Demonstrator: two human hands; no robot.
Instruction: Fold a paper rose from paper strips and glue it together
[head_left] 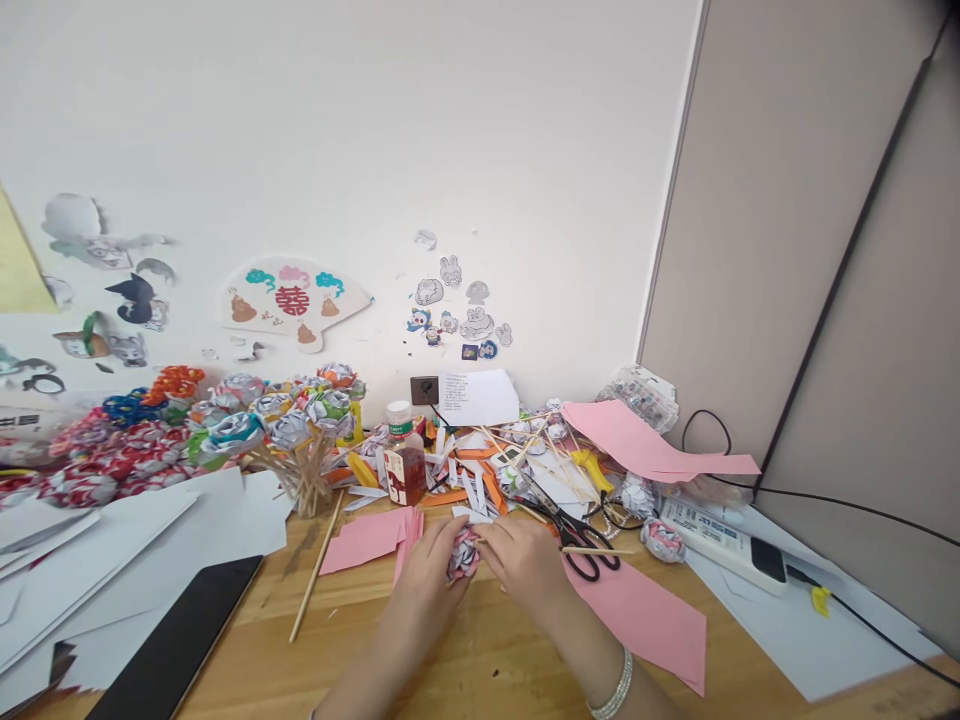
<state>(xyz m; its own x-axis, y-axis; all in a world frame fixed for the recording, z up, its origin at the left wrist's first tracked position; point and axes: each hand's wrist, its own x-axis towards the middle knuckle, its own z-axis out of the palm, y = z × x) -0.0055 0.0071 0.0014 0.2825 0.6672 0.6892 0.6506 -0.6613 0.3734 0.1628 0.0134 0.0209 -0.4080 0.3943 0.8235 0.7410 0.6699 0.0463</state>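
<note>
My left hand (429, 570) is closed around a crumpled paper flower (463, 556) in white, pink and dark tones, just above the wooden table. Against the flower's right side, my right hand (523, 560) pinches a thin wooden stick (604, 551). The stick's light tip shows between flower and fingertips, and its other end sticks out to the right of the hand. Black-handled scissors (581, 530) lie right behind my right hand. Pink paper strips (367, 540) lie left of my left hand, and a larger pink sheet (645, 615) lies at the right.
Bundled paper flowers on sticks (300, 450) stand at the back left. A bottle with red liquid (403, 465) stands among paper scraps. A black tablet (180, 640) and white sheets (97, 570) lie left, a loose stick (317, 570) nearby. A power strip (720, 545) with cables lies right.
</note>
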